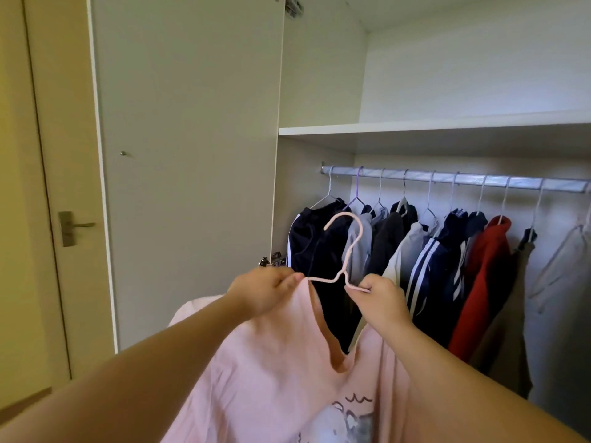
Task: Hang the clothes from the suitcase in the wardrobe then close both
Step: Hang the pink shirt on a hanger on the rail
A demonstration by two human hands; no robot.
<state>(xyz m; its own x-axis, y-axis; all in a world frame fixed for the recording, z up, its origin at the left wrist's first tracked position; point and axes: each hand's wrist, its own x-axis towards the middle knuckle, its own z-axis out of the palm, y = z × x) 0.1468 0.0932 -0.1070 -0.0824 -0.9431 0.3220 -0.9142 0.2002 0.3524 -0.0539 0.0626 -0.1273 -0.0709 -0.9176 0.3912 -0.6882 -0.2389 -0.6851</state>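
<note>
Facing open wardrobe point(415, 126), crowded rail point(463, 180) | left hand point(262, 290) pinches shirt point(271, 372) | right hand point(382, 298) pinches hanger point(350, 247)

pink shirt point(271, 372) soft cloth | rail point(447, 180) shiny metal | wardrobe door point(192, 155) matt

Soft, even daylight all over, no hard glare. The wardrobe door point(192, 155) sits flat and pale, while the wall point(12, 155) on the left goes warm yellow. Shade pools under the shelf point(415, 131), and the rail point(447, 181) catches a faint sheen. The dark clothes point(319, 251) sink into shadow, folds barely readable. Left hand point(265, 292) and right hand point(380, 298) look slightly soft, and the shirt point(271, 378) print at the bottom edge is smeared. Wide-angle bend tilts the door's edge and balloons the arms point(128, 385).
</note>
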